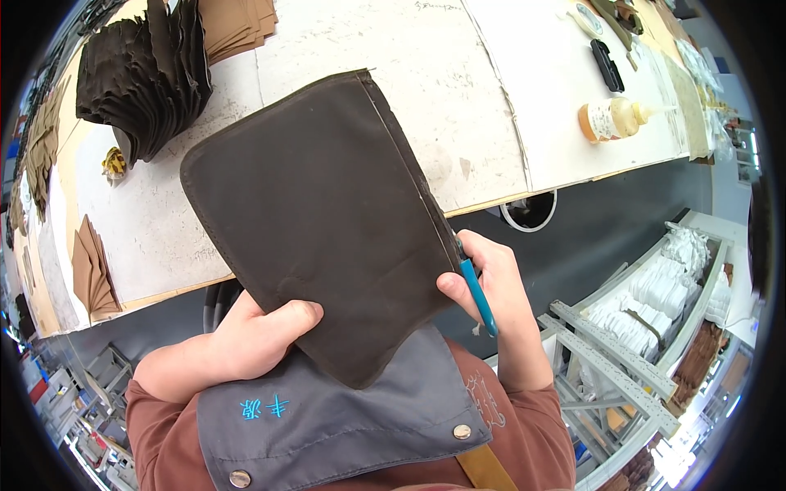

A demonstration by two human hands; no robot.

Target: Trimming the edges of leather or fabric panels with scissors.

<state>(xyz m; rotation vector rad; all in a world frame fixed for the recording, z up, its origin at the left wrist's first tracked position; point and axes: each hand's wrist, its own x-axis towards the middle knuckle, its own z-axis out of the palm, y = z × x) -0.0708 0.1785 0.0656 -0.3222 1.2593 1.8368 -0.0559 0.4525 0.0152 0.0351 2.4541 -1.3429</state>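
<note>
A large dark brown leather-like panel is held up in front of me, tilted, with stitching along its rounded edges and a layered right edge. My left hand grips its lower left edge, thumb on top and fingers hidden beneath. At the lower right edge, my right hand is closed around a slim blue-handled tool; its thumb tip meets the panel's edge. The tool's working end is hidden by the panel and fingers, so its kind is unclear.
Beyond the panel is a white-topped worktable with a stack of dark pieces, brown pieces, a squeeze bottle of amber liquid and a black object. At right stands a metal-framed rack with white bundles.
</note>
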